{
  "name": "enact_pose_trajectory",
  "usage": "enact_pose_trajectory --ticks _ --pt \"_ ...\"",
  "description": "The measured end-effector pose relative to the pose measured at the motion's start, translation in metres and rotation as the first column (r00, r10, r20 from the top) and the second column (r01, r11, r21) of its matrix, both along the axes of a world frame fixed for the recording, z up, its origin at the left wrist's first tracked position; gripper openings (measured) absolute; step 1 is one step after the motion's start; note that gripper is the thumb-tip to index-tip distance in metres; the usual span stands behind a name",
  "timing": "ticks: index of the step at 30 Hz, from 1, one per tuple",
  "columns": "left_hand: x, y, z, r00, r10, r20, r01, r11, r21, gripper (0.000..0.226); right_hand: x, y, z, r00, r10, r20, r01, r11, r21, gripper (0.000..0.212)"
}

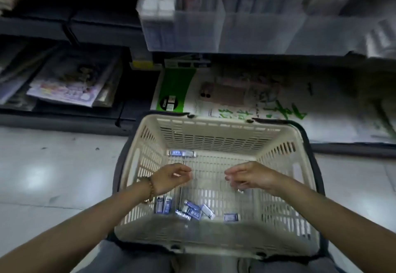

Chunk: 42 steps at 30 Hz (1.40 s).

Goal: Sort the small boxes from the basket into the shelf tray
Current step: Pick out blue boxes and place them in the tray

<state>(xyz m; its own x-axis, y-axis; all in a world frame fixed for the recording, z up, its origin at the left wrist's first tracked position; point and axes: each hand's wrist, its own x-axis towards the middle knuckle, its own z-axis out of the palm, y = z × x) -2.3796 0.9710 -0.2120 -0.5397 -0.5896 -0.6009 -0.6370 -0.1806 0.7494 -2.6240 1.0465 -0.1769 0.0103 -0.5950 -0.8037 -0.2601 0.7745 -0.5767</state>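
Pale shiny floor (42,165) around me, dark shelves (96,28) ahead with magazines (68,86) on the left and the clear shelf tray (257,30) up at the far side. So the basket (214,120) sits right in front of me. Most of the small boxes (190,209) are bunched along its near wall, with one stray box (181,153) lying at the far left of the basket bottom. My left hand (171,176) and right hand (250,177) hover over the middle with a gap between them, fingers (184,171) loosely curled and holding nothing. These look like light, stiff little cartons, maybe a bit slick, so I'd guess pinching one across its long sides works best. No point squeezing hard, they could dent.
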Motion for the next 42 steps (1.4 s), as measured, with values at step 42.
enact_pose_trajectory --ticks 42 --pt "-0.034 -0.047 -0.059 0.955 0.225 -0.194 -0.270 0.928 -0.256 0.027 -0.008 -0.035 -0.090 0.913 -0.403 -0.057 0.318 0.793 -0.520 0.015"
